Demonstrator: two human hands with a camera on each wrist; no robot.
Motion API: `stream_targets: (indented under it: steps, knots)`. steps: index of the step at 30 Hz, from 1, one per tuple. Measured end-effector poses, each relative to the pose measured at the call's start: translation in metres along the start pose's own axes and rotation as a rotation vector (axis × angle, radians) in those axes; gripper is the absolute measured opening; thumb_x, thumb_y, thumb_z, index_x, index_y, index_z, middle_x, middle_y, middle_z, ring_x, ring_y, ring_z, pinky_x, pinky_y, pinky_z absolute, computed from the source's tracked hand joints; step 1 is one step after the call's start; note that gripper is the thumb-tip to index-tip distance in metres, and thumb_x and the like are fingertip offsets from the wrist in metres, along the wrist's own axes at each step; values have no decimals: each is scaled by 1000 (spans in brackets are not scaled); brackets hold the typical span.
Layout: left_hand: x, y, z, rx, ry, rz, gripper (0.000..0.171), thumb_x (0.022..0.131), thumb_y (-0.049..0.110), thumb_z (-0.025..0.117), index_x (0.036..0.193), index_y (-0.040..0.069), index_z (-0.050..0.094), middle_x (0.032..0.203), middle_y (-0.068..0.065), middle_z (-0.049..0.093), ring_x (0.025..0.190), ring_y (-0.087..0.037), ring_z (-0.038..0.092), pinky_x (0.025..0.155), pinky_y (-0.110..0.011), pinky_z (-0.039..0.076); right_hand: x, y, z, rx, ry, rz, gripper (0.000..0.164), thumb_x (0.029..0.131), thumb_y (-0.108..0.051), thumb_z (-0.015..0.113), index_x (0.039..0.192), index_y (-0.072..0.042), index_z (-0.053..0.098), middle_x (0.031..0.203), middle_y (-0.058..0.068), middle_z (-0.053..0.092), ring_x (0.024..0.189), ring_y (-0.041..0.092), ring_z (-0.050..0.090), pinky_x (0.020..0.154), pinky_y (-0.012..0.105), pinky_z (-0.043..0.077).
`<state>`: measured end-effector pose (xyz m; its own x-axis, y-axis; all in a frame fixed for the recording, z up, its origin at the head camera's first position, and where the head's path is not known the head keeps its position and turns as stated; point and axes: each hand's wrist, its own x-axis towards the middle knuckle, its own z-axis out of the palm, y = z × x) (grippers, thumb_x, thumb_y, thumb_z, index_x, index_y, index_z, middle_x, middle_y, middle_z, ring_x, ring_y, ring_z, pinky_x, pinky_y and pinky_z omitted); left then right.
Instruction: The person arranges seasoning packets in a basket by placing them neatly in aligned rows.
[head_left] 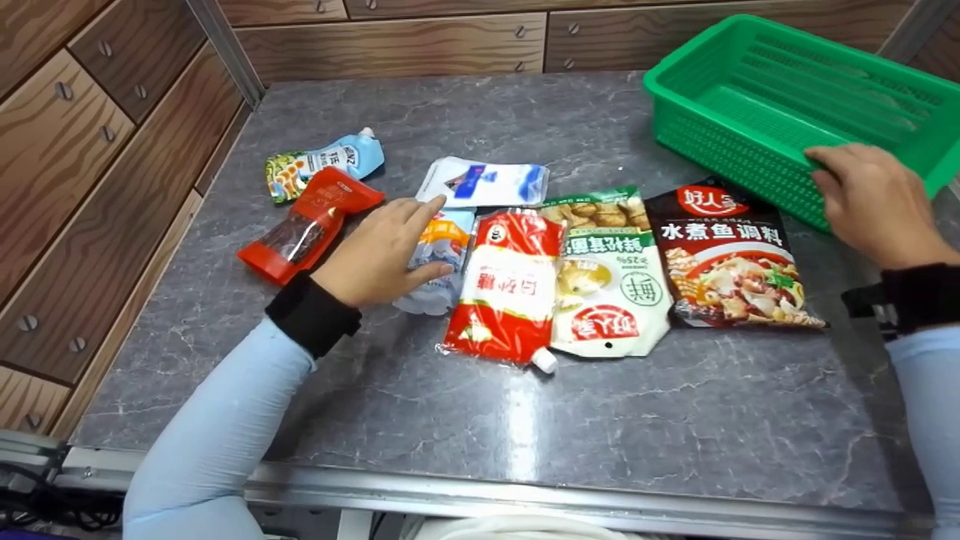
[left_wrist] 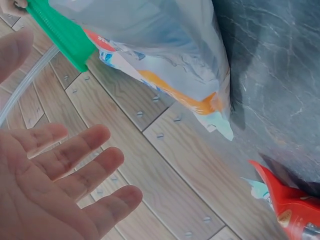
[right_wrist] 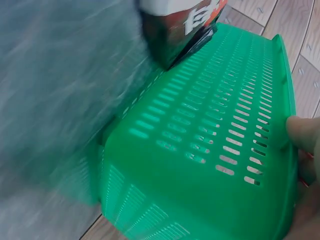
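My left hand (head_left: 379, 251) hovers with spread fingers over the left part of a row of packets, close to a pouch with an orange band (head_left: 439, 289). In the left wrist view its palm and fingers hold nothing. My right hand (head_left: 874, 202) grips the near long rim of a green plastic basket (head_left: 727, 161), thumb outside. Between the hands lie a white-and-blue bag (head_left: 487, 184), a red-and-white sugar pouch (head_left: 506, 285) with a white cap, a green-and-white mushroom seasoning packet (head_left: 611, 270) and a black fish seasoning packet (head_left: 735, 259), which lies against the basket.
Left of the row lie a red packet (head_left: 307, 225) with a dark-filled window and a blue Heinz pouch (head_left: 330, 165). Wood-patterned panels (head_left: 397, 49) border the grey marbled table (head_left: 420, 427) at the back and left; a metal rail (head_left: 390, 491) runs along its front.
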<state>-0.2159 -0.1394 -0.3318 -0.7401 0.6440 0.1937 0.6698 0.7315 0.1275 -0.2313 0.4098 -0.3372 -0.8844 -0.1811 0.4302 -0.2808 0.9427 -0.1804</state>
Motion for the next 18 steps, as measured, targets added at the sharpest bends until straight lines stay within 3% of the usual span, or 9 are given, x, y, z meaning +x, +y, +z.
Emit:
stream_targets:
  steps: [3, 7, 14, 18]
  knots:
    - [5, 2, -3, 8, -23, -2, 84, 82, 55, 57, 144, 9, 24, 127, -15, 46, 121, -29, 38, 103, -45, 29, 14, -8, 3, 1, -60, -5, 34, 94, -3, 47, 128, -1, 49, 115, 26, 53, 101, 46, 46, 83, 60, 36]
    - [22, 7, -11, 26, -47, 12, 84, 83, 57, 54, 146, 11, 21, 131, -14, 45, 124, -29, 36, 104, -44, 27, 32, -16, 6, 13, -116, -41, 39, 94, 2, 42, 133, 0, 43, 116, 27, 50, 103, 46, 43, 84, 59, 35]
    - [67, 20, -25, 77, -76, 62, 81, 86, 55, 51, 145, 7, 21, 133, -14, 43, 125, -28, 36, 105, -41, 27, 53, -31, 11, 59, -242, -82, 42, 94, 6, 33, 136, 5, 36, 117, 30, 43, 107, 48, 38, 89, 59, 31]
    - [91, 27, -31, 102, -126, 61, 81, 87, 54, 49, 146, 8, 17, 137, -14, 40, 127, -27, 33, 106, -39, 25, 61, -39, 15, 97, -244, -110, 40, 93, 8, 34, 133, 4, 40, 117, 28, 45, 108, 47, 39, 92, 59, 30]
